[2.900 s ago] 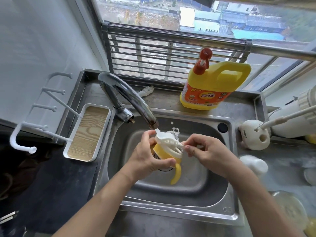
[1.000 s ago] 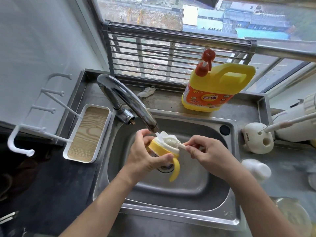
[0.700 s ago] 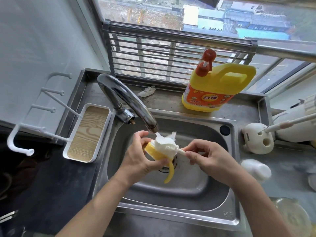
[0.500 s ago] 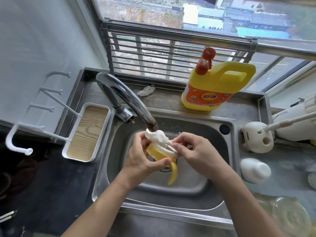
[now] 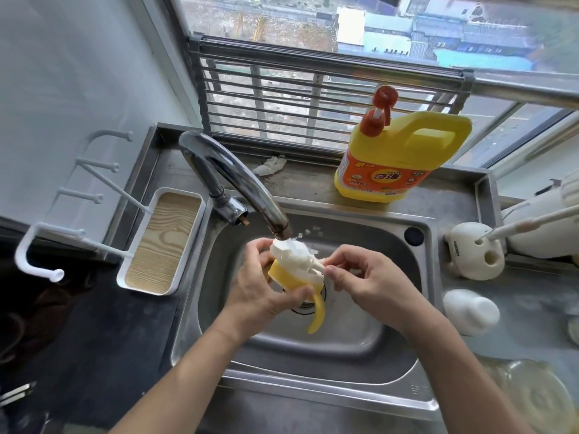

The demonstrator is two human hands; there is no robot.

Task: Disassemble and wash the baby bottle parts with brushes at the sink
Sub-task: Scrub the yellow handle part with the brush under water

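Observation:
My left hand (image 5: 255,291) grips a yellow bottle collar (image 5: 289,277) with a curved yellow handle (image 5: 316,317), held over the steel sink (image 5: 313,349) right under the faucet spout (image 5: 250,195). A white nipple brush (image 5: 296,256) lies across the collar's top, and water from the spout splashes on it. My right hand (image 5: 369,283) pinches the brush's white handle at the collar's right edge. A white bottle part (image 5: 470,311) lies on the counter to the right of the sink.
A yellow detergent jug (image 5: 398,155) with a red pump stands behind the sink. A white brush holder (image 5: 473,250) with a long brush sits at the right. A white tray (image 5: 163,242) and hook rack are at the left. A clear lid (image 5: 526,399) lies at the lower right.
The brush head has worked back and forth over the collar's top under the running water. My right hand has pulled a little to the right since half a second ago.

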